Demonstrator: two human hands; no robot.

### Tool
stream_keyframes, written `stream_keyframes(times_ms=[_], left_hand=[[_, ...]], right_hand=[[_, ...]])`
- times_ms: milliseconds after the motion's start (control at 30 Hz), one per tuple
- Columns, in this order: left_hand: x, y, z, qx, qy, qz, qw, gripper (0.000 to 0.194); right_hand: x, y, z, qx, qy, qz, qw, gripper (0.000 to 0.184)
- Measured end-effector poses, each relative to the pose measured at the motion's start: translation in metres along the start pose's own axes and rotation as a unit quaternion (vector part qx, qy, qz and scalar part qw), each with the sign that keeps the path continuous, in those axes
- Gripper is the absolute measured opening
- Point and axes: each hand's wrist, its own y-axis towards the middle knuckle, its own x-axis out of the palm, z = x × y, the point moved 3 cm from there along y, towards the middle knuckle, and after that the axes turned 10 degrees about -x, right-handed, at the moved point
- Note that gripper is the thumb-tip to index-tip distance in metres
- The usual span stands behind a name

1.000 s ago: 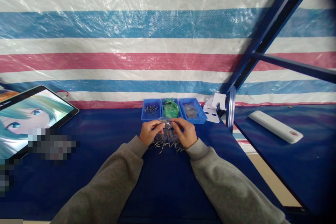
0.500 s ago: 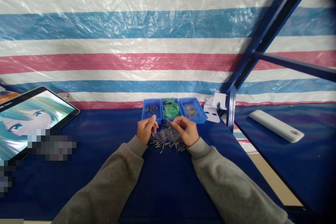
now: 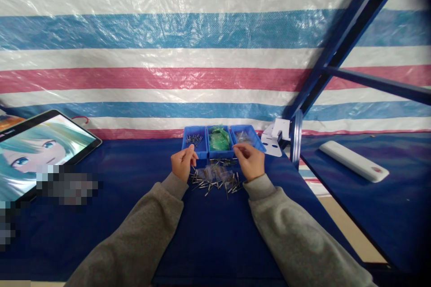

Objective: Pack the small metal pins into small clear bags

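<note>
Left grip (image 3: 183, 164) pinched, right grip (image 3: 248, 161) pinched at tray (image 3: 215, 156)

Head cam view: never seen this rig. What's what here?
This is one camera worn on a person's head, looking forward and down, so the bare hands are the person's own: left hand and right hand, in grey sleeves. Both pinch their fingers together by three blue plastic trays; anything held is too small to tell. The trays hold metal pins, a green plastic bag and a clear plastic bag. Loose metal pins lie just ahead of the hands on a navy cloth tabletop. A tablet showing an anime picture sits far left; a striped plastic tarp hangs behind.
</note>
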Motion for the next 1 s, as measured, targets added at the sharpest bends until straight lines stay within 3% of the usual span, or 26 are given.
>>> stream_keyframes(times_ms=[100,167,333,800,867,1000], left_hand=[[0.000,-0.001,0.000,0.006,0.003,0.001,1.000,0.040],[0.001,-0.002,0.001,0.010,0.010,-0.004,1.000,0.041],[0.002,-0.004,0.005,0.018,0.021,-0.014,1.000,0.042],[0.004,-0.005,0.003,0.023,0.033,-0.018,0.999,0.041],[0.003,-0.006,0.004,0.029,0.043,-0.018,0.999,0.041],[0.004,-0.005,0.003,0.053,0.080,-0.033,0.995,0.037]], right_hand=[[0.011,-0.005,-0.005,-0.007,-0.144,-0.153,0.978,0.007],[0.018,-0.009,-0.004,0.000,-0.208,-0.226,0.952,0.008],[0.026,-0.013,0.001,-0.027,-0.234,-0.299,0.925,0.006],[0.029,-0.013,-0.002,-0.016,-0.241,-0.303,0.922,0.012],[0.027,-0.011,-0.008,-0.035,-0.228,-0.270,0.935,0.014],[0.019,-0.009,-0.024,-0.073,-0.140,-0.147,0.976,0.018]])
